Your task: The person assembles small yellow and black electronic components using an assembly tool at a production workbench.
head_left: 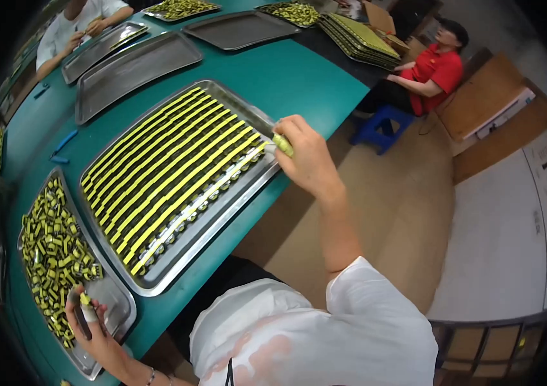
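Note:
My right hand (309, 157) is closed at the right edge of a metal tray (177, 280), its fingers pinching a small yellow-green piece (282, 145). Rows of small yellow-and-black parts (170, 161) fill most of that tray, lying in tight parallel lines. The row nearest me shows silvery round ends. My left hand (96, 331) is over a second metal tray (122, 302), which holds a loose heap of the same kind of parts (58, 251). Between its curled fingers sits a small yellow part (85, 299), and something pale covers one finger.
Bare dark trays (138, 67) lie farther back on the green table (325, 71). Blue-handled pliers or cutters (63, 147) rest left of the filled tray. A person in white works across the table; another in red (437, 71) sits on a blue stool (382, 125) near stacked trays (357, 42).

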`<state>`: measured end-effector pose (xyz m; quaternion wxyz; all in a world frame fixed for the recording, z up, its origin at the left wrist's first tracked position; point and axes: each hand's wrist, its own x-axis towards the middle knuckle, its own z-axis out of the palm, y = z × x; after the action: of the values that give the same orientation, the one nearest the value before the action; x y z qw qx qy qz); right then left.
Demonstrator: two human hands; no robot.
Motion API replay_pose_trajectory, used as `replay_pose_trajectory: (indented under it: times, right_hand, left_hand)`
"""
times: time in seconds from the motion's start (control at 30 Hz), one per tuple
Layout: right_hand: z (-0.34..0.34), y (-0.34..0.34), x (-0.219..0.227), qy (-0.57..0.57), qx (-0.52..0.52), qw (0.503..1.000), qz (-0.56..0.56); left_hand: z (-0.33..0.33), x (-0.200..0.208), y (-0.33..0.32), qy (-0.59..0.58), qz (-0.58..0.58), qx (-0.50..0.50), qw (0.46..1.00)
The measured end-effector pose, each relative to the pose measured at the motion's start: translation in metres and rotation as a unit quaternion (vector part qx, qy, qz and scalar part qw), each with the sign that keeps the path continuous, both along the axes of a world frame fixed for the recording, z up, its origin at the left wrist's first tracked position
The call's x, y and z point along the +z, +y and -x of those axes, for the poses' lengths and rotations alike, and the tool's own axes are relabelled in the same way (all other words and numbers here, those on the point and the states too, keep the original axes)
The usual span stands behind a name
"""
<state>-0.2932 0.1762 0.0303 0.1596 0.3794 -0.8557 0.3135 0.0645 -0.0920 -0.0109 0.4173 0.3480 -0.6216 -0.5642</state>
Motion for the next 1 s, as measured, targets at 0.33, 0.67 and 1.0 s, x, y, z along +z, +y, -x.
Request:
replay_pose_trajectory:
  times: [0.33,0.67,1.0]
  right_hand:
    - [-0.110,-0.064,-0.002,-0.201,0.420,0.881,0.091]
    - [-0.138,-0.089,-0.002,-0.165,0.455,0.875,0.021]
    - [-0.143,-0.110,-0.001,-0.108,0.418,0.902,0.030]
  left_hand:
    - [0.006,0.011,0.033,0.147,-0.090,-0.054,0.984]
    - [0.031,0.026,0.066,0.246,-0.254,-0.176,0.919]
    - [0.029,0.023,0.063,0.214,-0.270,-0.203,0.917]
